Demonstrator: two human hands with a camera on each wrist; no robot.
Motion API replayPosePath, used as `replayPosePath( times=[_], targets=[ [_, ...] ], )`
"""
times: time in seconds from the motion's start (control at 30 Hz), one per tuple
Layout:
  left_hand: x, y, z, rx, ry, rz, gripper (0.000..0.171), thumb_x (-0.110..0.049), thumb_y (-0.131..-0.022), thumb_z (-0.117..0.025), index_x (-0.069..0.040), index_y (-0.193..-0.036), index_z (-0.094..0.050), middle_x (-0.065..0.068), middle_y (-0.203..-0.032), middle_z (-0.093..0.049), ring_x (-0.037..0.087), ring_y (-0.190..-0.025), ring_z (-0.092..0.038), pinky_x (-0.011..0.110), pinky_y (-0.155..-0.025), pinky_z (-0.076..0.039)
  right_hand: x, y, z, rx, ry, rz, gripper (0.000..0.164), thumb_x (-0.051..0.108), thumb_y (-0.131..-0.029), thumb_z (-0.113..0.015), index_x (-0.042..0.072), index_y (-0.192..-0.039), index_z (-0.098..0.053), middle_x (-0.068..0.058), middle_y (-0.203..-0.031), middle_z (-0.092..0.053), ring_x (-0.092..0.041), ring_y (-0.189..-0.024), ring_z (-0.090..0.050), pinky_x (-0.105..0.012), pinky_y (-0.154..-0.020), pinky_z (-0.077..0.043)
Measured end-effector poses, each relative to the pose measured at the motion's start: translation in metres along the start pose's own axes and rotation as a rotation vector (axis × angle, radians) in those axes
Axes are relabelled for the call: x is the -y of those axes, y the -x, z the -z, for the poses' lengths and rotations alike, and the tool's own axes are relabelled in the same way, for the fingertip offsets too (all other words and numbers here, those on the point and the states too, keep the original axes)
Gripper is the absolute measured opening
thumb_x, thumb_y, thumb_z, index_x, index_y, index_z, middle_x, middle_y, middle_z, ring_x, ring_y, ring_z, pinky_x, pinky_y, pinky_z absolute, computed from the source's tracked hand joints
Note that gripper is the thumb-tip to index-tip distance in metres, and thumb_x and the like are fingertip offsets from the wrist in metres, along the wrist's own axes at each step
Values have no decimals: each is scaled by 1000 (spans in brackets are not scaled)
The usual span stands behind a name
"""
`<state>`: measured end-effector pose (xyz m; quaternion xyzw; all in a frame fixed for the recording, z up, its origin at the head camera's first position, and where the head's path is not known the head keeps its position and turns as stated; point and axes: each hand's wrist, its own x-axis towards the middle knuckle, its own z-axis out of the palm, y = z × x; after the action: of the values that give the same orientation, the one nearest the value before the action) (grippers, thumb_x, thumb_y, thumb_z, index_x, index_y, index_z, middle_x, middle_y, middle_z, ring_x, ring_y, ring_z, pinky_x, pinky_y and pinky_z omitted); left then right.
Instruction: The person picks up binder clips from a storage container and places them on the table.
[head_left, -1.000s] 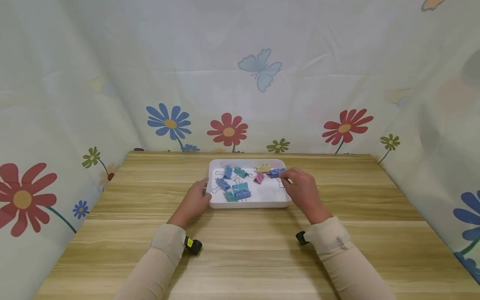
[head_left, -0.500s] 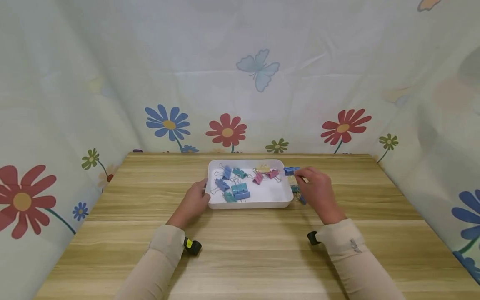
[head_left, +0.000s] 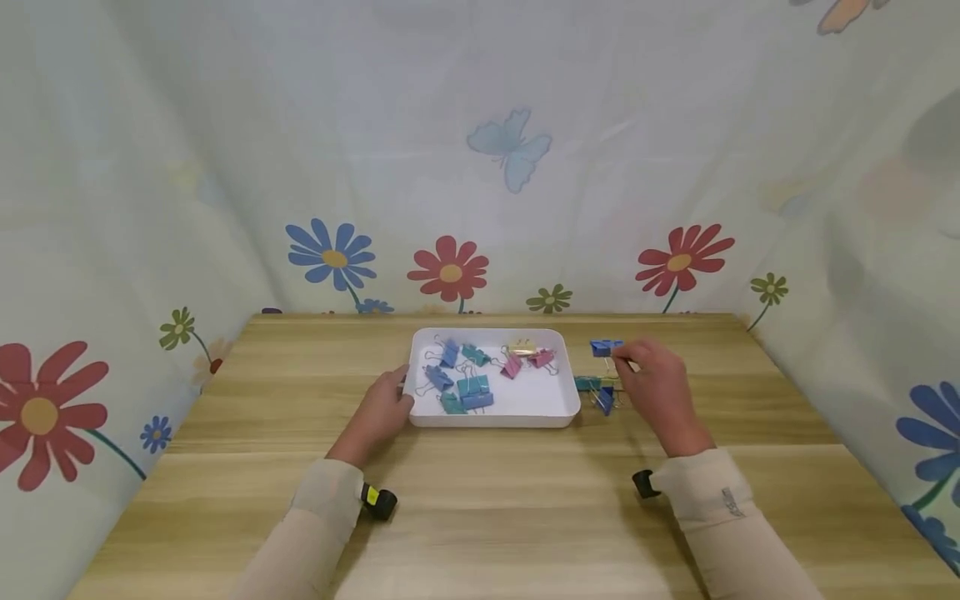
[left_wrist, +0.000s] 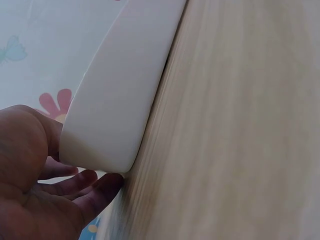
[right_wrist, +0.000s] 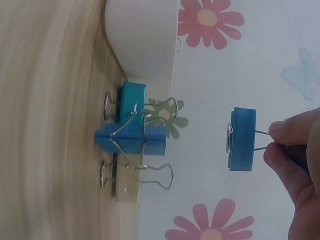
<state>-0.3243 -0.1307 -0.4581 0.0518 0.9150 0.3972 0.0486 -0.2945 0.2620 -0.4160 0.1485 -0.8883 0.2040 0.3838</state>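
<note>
The right hand (head_left: 656, 385) is raised over the table (head_left: 480, 508) beyond the right end of the tray (head_left: 491, 422), its forearm slanting in from the lower right. Thumb and index finger are drawn together on the wire handle of a blue clip (right_wrist: 243, 140), leaving only a thin gap for the wire; the clip's body hangs free in the air, pointing away from the fingertips. The left hand (head_left: 377, 417) holds the tray's left end, thumb at the rim and the other fingers bent against the outside of the end wall, low down by the tabletop. Both arms wear beige sleeves (head_left: 738, 521), with a small black device at each wrist. Near the tray's right end, below the raised clip, a teal clip (right_wrist: 132, 102), a dark blue clip (right_wrist: 155, 140) and a yellow clip (right_wrist: 127, 187) lie close together on the table, the dark blue one between the other two. Inside the tray are more clips in blue, teal, pink and yellow, mostly toward the left and far side. The table has a striped light wood grain. A pale cloth (head_left: 375, 108) encloses it at the back and sides, printed with red, blue and green flowers and butterflies.
</note>
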Motion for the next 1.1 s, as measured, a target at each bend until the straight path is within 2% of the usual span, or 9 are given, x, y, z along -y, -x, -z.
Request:
replayPosePath(
  times=[0.17, 0.7, 1.1],
  targets=[
    [4, 5, -2, 6, 14, 10, 60, -11, -94, -45, 1, -150, -28, 22, -148, -39, 35, -136, -42, 50, -113, -34, -7, 7, 3, 8, 7, -19, 9, 0, -80, -74, -2, -88, -75, -15, -85, -71, -28, -74, -68, -45, -66, -58],
    [-1, 2, -1, 0, 25, -8, 61, -10, -93, -46, 1, -150, -28, 21, -145, -42, 33, -132, -47, 48, -109, -41, -29, 10, 11, 26, 83, -112, 7, 0, -82, -70, -5, -86, -73, -20, -85, -71, -32, -74, -68, -49, -67, -57],
    [-2, 3, 0, -7, 26, -11, 61, -10, -93, -47, 0, -150, -29, 21, -144, -43, 33, -132, -47, 48, -109, -41, -37, 17, 12, 131, 104, -176, 10, 2, -84, -67, -6, -85, -73, -22, -84, -70, -35, -75, -67, -51, -67, -56]
  ],
)
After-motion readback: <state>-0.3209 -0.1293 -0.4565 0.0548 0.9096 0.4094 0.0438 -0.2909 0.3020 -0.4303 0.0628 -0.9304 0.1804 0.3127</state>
